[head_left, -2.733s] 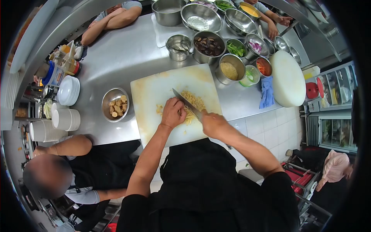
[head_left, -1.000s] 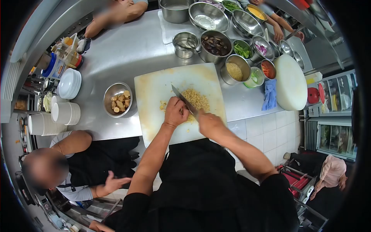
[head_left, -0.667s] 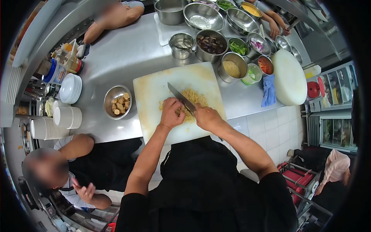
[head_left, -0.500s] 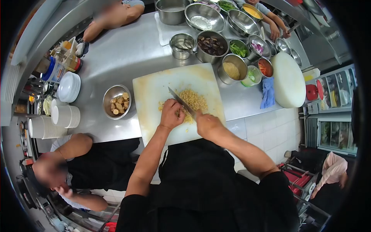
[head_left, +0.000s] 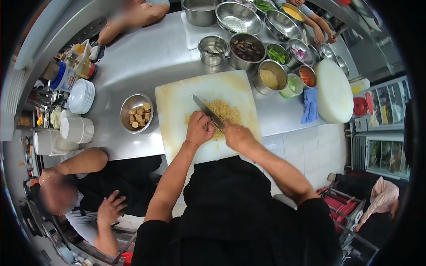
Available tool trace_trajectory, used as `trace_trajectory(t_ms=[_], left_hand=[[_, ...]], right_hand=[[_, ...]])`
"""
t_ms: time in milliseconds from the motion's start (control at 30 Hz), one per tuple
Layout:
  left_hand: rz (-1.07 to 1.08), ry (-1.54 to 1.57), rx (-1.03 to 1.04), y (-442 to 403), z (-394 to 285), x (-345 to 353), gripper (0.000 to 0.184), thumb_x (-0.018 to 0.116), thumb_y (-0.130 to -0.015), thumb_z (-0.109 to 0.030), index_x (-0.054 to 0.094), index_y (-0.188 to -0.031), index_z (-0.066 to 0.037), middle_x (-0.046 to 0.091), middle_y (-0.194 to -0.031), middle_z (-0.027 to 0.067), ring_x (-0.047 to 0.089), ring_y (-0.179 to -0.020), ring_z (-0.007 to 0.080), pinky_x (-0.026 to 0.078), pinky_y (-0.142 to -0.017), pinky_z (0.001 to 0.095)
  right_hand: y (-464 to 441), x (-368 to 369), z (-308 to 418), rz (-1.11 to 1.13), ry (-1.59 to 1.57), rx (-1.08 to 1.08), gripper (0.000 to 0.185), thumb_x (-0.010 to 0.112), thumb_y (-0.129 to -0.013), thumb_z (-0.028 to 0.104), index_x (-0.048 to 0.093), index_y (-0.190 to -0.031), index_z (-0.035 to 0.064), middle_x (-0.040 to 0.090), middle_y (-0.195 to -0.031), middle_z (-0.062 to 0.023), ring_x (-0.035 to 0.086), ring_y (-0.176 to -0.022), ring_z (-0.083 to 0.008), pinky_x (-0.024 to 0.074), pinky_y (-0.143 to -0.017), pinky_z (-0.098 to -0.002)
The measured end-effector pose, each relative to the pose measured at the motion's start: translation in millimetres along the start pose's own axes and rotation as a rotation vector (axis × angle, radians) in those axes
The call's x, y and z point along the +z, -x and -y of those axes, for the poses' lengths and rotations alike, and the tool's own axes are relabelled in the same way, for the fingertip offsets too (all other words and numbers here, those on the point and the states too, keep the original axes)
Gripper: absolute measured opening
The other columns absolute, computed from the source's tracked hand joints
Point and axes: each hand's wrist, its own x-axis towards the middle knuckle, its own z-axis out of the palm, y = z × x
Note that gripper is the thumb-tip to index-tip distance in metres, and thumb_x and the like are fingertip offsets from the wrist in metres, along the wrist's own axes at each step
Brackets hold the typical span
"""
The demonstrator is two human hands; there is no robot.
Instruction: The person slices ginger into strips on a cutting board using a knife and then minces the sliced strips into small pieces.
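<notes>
My right hand (head_left: 240, 138) is wrapped round the handle of a kitchen knife (head_left: 205, 107), whose blade slants up and left across the cutting board (head_left: 177, 95). Close against the blade, my left hand (head_left: 199, 128) has its fingers curled in; whatever lies under them is hidden. Finely chopped pale yellow bits (head_left: 228, 113), which look like ginger, lie in a heap right of the blade, with some scattered around both hands. Left of the board stands a metal bowl (head_left: 124, 108) with knobbly tan chunks (head_left: 140, 117) like ginger in it.
Metal pots hold dark pieces (head_left: 245, 50) and a yellowish paste (head_left: 269, 79). A blue cloth (head_left: 309, 105) and a round white board (head_left: 333, 91) lie at right. Stacked white bowls (head_left: 77, 130) stand at left. One person (head_left: 95, 213) is close on my left; others are across the table.
The view has shifted slightly. My hands and the knife stay at nearly the same spot on the board. The person on my left has lowered a hand from the face and spread its fingers.
</notes>
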Motion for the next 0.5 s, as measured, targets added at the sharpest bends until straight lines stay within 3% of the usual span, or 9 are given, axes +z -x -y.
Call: trace_trajectory(t_ms=[100, 333, 367, 500], left_hand=[[-0.036, 0.036, -0.028, -0.9, -3.3, -0.5, 0.014, 0.063, -0.064, 0.002, 0.056, -0.075, -0.003, 0.053, -0.082, 0.0127, 0.056, -0.081, 0.0327, 0.049, -0.069, 0.0398], [0.043, -0.033, -0.037, 5.2, -7.1, -10.3, 0.017, 0.065, -0.064, 0.0, 0.058, -0.079, -0.002, 0.056, -0.088, 0.013, 0.057, -0.085, 0.0326, 0.05, -0.072, 0.039], [0.032, 0.007, -0.037, -1.3, -8.3, -14.9, 0.017, 0.066, -0.064, -0.001, 0.058, -0.079, -0.002, 0.056, -0.089, 0.0131, 0.057, -0.086, 0.0326, 0.05, -0.073, 0.0391], [0.059, -0.014, -0.041, -4.6, -4.6, -22.3, 0.017, 0.066, -0.064, -0.003, 0.06, -0.08, -0.003, 0.057, -0.09, 0.0134, 0.057, -0.09, 0.0325, 0.051, -0.077, 0.0401]], right_hand=[[15.9, -49.6, 17.3, 0.116, 0.015, 0.003, 0.022, 0.049, -0.084, 0.002, 0.052, -0.105, -0.0056, 0.068, -0.085, -0.0296, 0.068, -0.084, -0.0445, 0.0532, -0.076, -0.0527], [10.2, 13.9, 5.1, 0.026, 0.002, 0.044, 0.02, 0.05, -0.087, 0.005, 0.051, -0.104, -0.005, 0.067, -0.081, -0.0288, 0.068, -0.08, -0.045, 0.0535, -0.072, -0.0535], [6.3, 13.0, -0.9, -0.015, -0.006, 0.011, 0.02, 0.049, -0.09, 0.008, 0.051, -0.105, -0.005, 0.067, -0.079, -0.0276, 0.068, -0.078, -0.0453, 0.0532, -0.07, -0.0544], [16.4, -24.5, 8.3, 0.066, 0.018, -0.014, 0.021, 0.051, -0.083, 0.001, 0.052, -0.103, -0.005, 0.068, -0.083, -0.0276, 0.068, -0.081, -0.0442, 0.0539, -0.073, -0.0519]])
